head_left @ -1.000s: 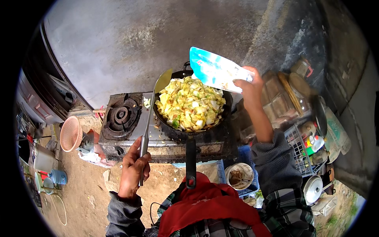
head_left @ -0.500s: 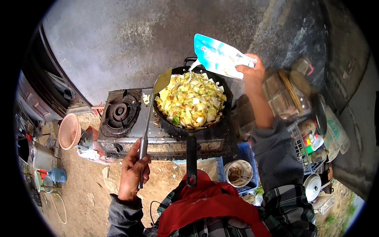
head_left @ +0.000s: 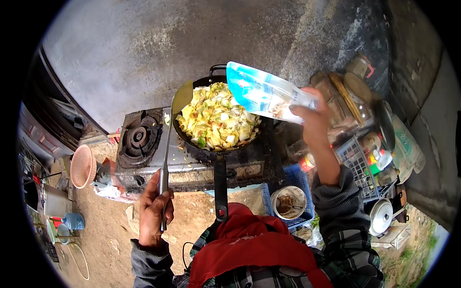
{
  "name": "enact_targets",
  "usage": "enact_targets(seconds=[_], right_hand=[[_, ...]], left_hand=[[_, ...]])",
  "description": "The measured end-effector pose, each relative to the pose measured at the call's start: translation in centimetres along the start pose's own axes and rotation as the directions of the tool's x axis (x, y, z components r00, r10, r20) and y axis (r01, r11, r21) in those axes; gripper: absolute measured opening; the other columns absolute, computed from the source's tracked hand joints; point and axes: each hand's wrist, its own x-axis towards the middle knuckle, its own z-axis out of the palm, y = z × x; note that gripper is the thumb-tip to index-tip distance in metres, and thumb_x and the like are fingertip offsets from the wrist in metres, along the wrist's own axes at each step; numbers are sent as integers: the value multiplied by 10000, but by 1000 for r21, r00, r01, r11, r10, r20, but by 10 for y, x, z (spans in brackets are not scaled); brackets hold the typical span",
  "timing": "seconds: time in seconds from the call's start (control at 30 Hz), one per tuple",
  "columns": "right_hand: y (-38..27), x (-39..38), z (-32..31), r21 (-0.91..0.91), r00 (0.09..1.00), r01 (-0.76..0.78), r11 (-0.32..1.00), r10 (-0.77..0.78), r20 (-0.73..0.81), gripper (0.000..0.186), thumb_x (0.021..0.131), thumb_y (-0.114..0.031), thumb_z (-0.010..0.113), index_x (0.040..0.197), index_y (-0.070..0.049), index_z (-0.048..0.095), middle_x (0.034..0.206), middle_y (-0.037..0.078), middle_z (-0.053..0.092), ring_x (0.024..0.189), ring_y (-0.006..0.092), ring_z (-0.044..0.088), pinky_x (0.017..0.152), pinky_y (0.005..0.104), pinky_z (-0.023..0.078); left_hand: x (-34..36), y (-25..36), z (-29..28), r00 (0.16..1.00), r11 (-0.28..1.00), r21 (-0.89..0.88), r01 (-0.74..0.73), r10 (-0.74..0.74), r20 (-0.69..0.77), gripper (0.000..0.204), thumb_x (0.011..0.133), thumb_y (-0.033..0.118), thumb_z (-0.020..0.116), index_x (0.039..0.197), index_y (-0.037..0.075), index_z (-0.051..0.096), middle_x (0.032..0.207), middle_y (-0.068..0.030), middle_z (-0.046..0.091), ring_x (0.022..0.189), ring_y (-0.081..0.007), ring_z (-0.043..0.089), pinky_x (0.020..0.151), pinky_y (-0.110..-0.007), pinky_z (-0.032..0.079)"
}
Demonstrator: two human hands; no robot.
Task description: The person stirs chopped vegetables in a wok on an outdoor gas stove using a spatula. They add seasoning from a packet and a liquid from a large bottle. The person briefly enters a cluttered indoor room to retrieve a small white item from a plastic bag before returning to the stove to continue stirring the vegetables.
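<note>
My left hand (head_left: 156,210) is closed around the handle of a long metal spatula (head_left: 165,158). The spatula's broad blade (head_left: 182,97) rests by the left rim of a black frying pan. In the pan is a heap of chopped cabbage (head_left: 218,120), pale yellow with green bits. My right hand (head_left: 314,115) grips the end of a blue and white pouch (head_left: 261,91). The pouch slants over the pan's right side and hides part of it and of the cabbage. The long black pan handle (head_left: 220,185) points toward me, with neither hand on it.
The pan sits on the right side of a grimy gas stove (head_left: 192,173); a bare burner (head_left: 139,137) is at its left. To the right are a blue crate (head_left: 265,201) with a bucket (head_left: 288,201), a wire basket (head_left: 355,165) and a white lidded pot (head_left: 381,216). A pink basket (head_left: 83,165) stands left.
The pouch has come down lower over the pan, covering more of it. White powder was falling from its left end before; no stream shows now. The spatula stays by the pan's left rim.
</note>
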Motion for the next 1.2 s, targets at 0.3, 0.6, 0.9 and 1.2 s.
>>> enact_targets(seconds=[0.3,0.6,0.9,1.2], right_hand=[[25,28,60,-11,994,35,999,-33,108,364,632,85,589,975,-22,529,878,70,578,770,126,560,665,262,465],[49,81,97,6,996,54,999,-54,77,357,630,85,582,970,-9,527,880,98,592,755,163,581,601,289,479],[29,85,55,28,995,88,996,-86,-54,364,627,95,571,969,-19,522,865,95,592,705,171,595,505,291,505],[16,16,38,10,999,-10,1000,10,31,361,634,113,586,963,-25,540,874,50,583,787,115,569,664,253,486]], left_hand=[[-17,0,-3,999,1000,-8,10,-10,-48,526,805,-11,423,1323,52,357,777,-72,526,387,-63,426,335,-170,346],[-24,4,-16,995,999,-28,18,-20,-95,548,798,-22,410,1336,54,342,774,-64,528,387,-57,419,335,-172,329],[-18,3,-28,998,999,-41,-5,3,-64,529,817,-9,445,1332,59,345,766,-60,526,396,-55,426,344,-173,332],[-8,1,-19,1000,999,-47,4,-4,-8,520,824,-29,409,1331,68,353,776,-61,526,398,-52,423,347,-170,336]])
